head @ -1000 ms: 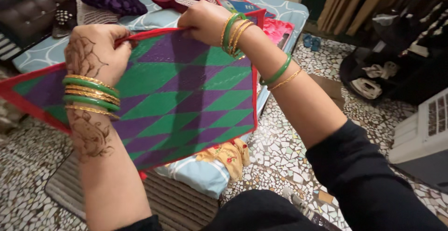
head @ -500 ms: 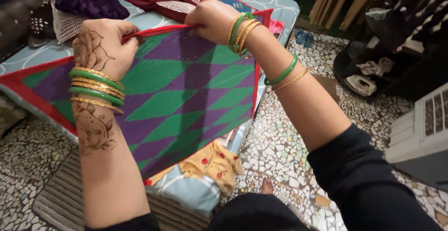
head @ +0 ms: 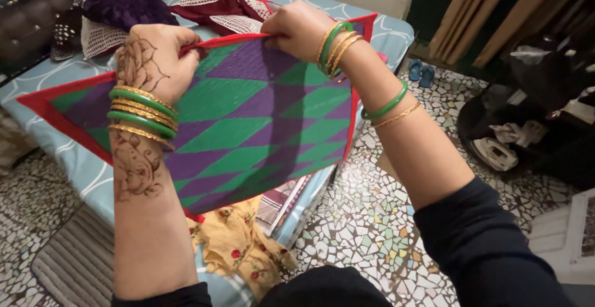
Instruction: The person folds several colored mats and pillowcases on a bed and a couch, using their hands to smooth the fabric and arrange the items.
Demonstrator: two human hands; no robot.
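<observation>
Nearest the camera, at 6 o'clock, a yellow floral cloth point(head: 238, 248) hangs off the bed edge point(head: 80, 170) over a striped floor mat point(head: 74, 263). Mosaic flooring point(head: 365, 220) fills the 4 o'clock area.

At centre, the green-and-purple woven mat point(head: 248, 127) with its red border is held up, tilted above the bed, its far edge raised toward 12 o'clock. The left hand point(head: 152, 59), at 10 o'clock, is closed tight on the red top border, fingers curled over it. The right hand point(head: 300, 28), at 12 o'clock, is likewise clenched on the same border, a short span of edge between the two grips. Green and gold bangles sit on both wrists.

Judged procedure: keep both grips on the binding, not the weave; hold the span between the hands taut and level so the border aligns; keep the lower corner at 7 o'clock from snagging the yellow floral cloth.

Farther off, at 11 o'clock, a maroon cloth point(head: 214, 6) and a dark purple cloth point(head: 127, 6) lie on the bed. Slippers point(head: 420, 71) stand at 2 o'clock.
</observation>
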